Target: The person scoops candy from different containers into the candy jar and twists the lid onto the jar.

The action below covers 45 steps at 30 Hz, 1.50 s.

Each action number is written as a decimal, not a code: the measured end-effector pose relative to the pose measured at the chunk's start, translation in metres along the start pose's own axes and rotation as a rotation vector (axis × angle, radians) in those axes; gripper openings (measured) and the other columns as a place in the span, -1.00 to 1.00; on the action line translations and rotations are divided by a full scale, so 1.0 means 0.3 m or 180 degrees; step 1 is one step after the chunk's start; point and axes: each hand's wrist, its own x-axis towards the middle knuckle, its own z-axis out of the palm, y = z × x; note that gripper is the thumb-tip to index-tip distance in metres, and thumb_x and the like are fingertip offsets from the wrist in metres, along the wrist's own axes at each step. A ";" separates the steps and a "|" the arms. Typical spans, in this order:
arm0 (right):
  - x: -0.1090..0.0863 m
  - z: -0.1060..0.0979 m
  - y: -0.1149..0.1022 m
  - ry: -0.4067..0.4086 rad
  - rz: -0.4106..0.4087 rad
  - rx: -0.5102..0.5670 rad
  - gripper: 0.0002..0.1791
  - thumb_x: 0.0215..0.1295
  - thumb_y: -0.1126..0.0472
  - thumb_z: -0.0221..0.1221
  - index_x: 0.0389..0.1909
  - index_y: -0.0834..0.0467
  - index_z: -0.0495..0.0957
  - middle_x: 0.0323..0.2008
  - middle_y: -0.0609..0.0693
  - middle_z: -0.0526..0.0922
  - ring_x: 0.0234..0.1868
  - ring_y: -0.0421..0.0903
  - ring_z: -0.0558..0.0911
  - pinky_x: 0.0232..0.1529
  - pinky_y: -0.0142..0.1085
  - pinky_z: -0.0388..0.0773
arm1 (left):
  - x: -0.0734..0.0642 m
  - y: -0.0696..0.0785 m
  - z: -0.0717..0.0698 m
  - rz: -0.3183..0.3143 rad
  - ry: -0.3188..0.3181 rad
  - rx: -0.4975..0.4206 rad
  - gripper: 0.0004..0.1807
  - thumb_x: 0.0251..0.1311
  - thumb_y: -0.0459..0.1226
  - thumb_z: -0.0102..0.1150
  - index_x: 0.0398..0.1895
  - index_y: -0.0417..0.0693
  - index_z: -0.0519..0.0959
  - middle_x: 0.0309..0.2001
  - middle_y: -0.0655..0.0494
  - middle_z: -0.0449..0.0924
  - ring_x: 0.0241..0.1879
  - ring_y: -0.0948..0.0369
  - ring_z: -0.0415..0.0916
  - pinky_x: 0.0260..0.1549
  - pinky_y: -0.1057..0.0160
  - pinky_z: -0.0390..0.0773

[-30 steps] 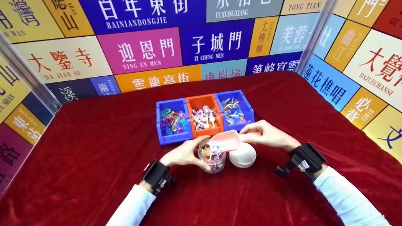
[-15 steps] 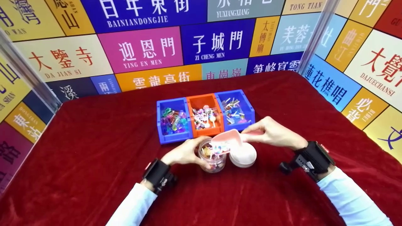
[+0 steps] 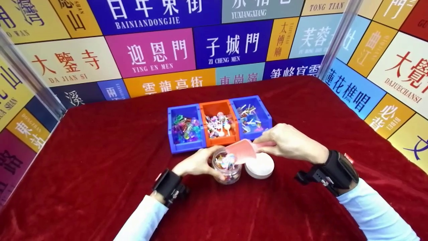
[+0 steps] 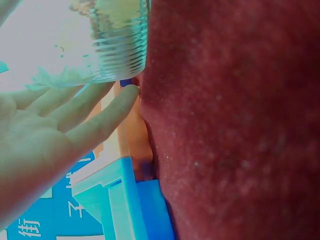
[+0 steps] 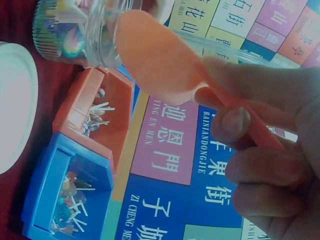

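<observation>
In the head view my left hand (image 3: pixel 195 164) holds a clear ribbed jar (image 3: pixel 232 178), thumb on the near side and fingers round the back. Small lollipops and candies (image 3: pixel 227 161) fill its upper part. My right hand (image 3: pixel 292 142) grips the handle of a pink scoop (image 3: pixel 243 152), whose tipped blade reaches over the jar's mouth. From the right wrist, the scoop (image 5: pixel 155 55) shows its bare outer face, fingers wrapped round the handle. The left wrist view has the left fingers (image 4: pixel 100 112) against the jar (image 4: pixel 120 52).
A white round lid (image 3: pixel 260 166) lies right of the jar, under the scoop. Behind stand three joined bins: a left blue bin (image 3: pixel 187 147), an orange bin (image 3: pixel 222 140) and a right blue bin (image 3: pixel 265 117), all holding small candies. Red cloth (image 3: pixel 100 174) covers the table; printed walls surround it.
The scoop has tipped over toward the jar, and the candies on its blade have slid into the mouth. My right hand has turned and risen slightly; the left hand and jar stay put.
</observation>
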 end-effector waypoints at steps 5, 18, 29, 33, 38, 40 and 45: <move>-0.008 -0.004 0.000 0.0099 -0.0064 -0.0185 -0.81 0.03 0.18 0.25 -0.30 0.12 0.66 -0.44 -0.09 0.68 -0.49 -0.25 0.59 -0.44 -0.31 0.52 | 0.002 0.002 -0.001 0.0075 -0.0004 -0.0002 -0.13 -0.32 -0.14 0.46 0.17 -0.15 0.30 0.02 0.01 0.47 0.00 0.18 0.40 0.05 0.29 0.35; -0.017 0.009 0.017 0.0054 0.0198 0.0135 -0.83 0.13 0.07 0.18 -0.32 0.01 0.66 -0.48 -0.24 0.64 -0.53 -0.37 0.50 -0.44 -0.42 0.50 | -0.008 -0.002 -0.016 0.0046 -0.0132 -0.0078 -0.12 -0.27 -0.11 0.43 0.21 -0.16 0.26 0.04 -0.01 0.47 0.01 0.19 0.41 0.01 0.24 0.39; 0.041 0.020 0.042 0.0285 0.0464 0.0374 -0.77 0.12 0.06 0.19 -0.33 0.13 0.64 -0.49 -0.13 0.64 -0.53 -0.28 0.52 -0.45 -0.39 0.48 | -0.064 -0.040 -0.154 0.0054 0.1315 0.0145 -0.63 0.08 -0.26 0.17 -0.09 -0.33 0.49 -0.15 -0.18 0.56 -0.16 0.02 0.51 -0.10 0.11 0.47; 0.119 0.028 0.023 0.0406 0.0425 0.0329 -0.72 0.13 0.08 0.18 -0.30 0.23 0.62 -0.42 0.00 0.66 -0.46 -0.16 0.56 -0.38 -0.29 0.51 | -0.075 -0.071 -0.188 -0.0251 0.2424 0.0543 -0.78 0.03 -0.43 0.14 -0.23 -0.37 0.51 -0.25 -0.22 0.55 -0.22 -0.06 0.48 -0.13 0.07 0.44; 0.243 0.046 -0.005 0.0327 0.0324 0.0213 -0.72 0.14 0.16 0.14 -0.23 0.29 0.59 -0.35 0.09 0.65 -0.42 -0.05 0.55 -0.36 -0.23 0.47 | -0.086 -0.126 -0.203 -0.0993 0.2720 0.0784 -0.66 0.04 -0.41 0.08 -0.09 -0.43 0.41 -0.10 -0.35 0.40 -0.07 -0.19 0.29 0.00 -0.02 0.27; 0.296 0.060 -0.016 0.0229 0.0336 0.0139 -0.72 0.12 0.20 0.14 -0.22 0.30 0.59 -0.37 0.10 0.65 -0.48 -0.06 0.50 -0.45 -0.26 0.41 | -0.088 -0.148 -0.205 -0.1198 0.2615 0.0756 -0.59 0.08 -0.38 0.07 -0.02 -0.47 0.36 -0.05 -0.40 0.38 -0.01 -0.23 0.28 0.05 -0.02 0.26; 0.416 0.113 -0.048 -0.0154 0.0483 -0.0056 -0.74 0.11 0.20 0.14 -0.23 0.27 0.59 -0.40 0.09 0.64 -0.51 -0.07 0.49 -0.49 -0.28 0.44 | -0.081 -0.170 -0.205 -0.1416 0.2321 0.0640 -0.54 0.15 -0.36 0.03 0.06 -0.53 0.31 -0.02 -0.43 0.40 0.03 -0.20 0.35 0.07 0.01 0.31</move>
